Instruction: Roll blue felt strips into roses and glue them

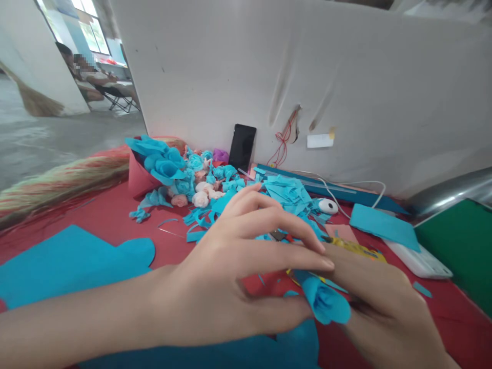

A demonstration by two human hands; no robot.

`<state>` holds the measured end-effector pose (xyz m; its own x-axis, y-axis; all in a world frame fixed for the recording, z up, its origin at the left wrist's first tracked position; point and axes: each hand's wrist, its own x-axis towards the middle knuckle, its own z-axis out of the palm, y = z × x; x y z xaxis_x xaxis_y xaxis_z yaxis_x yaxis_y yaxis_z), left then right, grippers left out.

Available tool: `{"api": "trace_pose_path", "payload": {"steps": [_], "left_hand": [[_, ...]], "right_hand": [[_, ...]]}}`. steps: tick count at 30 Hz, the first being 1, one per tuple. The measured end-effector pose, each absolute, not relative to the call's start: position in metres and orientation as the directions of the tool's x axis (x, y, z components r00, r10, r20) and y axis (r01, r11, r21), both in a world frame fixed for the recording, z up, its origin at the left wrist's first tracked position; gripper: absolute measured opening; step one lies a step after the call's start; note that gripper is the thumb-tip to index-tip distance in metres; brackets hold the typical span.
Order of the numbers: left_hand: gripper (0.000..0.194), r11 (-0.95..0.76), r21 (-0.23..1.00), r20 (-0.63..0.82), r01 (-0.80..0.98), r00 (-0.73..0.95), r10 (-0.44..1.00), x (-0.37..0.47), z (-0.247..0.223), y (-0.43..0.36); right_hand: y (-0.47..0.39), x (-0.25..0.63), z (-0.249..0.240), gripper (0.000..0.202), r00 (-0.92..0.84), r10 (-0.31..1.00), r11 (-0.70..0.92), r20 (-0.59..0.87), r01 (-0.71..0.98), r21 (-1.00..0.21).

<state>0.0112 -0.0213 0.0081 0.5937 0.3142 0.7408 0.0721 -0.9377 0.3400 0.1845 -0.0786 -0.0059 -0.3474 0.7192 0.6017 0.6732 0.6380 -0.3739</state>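
Between my two hands is a small rolled blue paper flower [326, 302], its open layered end facing down and right. My left hand [226, 261] reaches in from the left and pinches the roll between thumb and index finger, with its other fingers raised. My right hand [384, 292] comes from the lower right and closes around the roll from the other side; most of its fingers are hidden. Blue paper sheets [73, 261] with rounded edges lie on the red table [169, 225], to the left and below my hands. A yellow tool [357, 248] lies partly hidden behind my right hand.
A pink paper cone [140, 177] holds blue flowers. Beside it lie several paper roses [202, 197] and a heap of blue strips [288, 192]. A black phone [243, 147] leans on the white panel [215, 61]. A white power bank-like object [423, 264] lies right. People [94, 77] sit far behind.
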Motion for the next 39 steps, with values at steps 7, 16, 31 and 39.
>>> {"api": "trace_pose_path", "payload": {"steps": [7,16,31,39], "left_hand": [[0.004,-0.937,0.350,0.760,0.027,0.576,0.300,0.010,0.006,-0.021],[0.013,-0.915,0.404,0.740,-0.010,0.592,0.320,0.010,0.006,-0.019],[0.011,-0.933,0.357,0.735,-0.038,0.628,0.256,0.010,0.004,-0.020],[0.011,-0.939,0.336,0.733,-0.066,0.645,0.217,0.010,0.009,-0.019]], "right_hand": [[-0.075,0.178,-0.006,0.020,-0.332,0.733,0.629,0.594,0.665,-0.403],[-0.074,0.178,-0.003,0.021,-0.326,0.729,0.647,0.602,0.615,-0.451],[-0.068,0.177,-0.006,0.037,-0.421,0.724,0.689,0.546,0.428,-0.585],[-0.067,0.174,-0.003,0.035,-0.426,0.713,0.700,0.557,0.386,-0.601]]}}
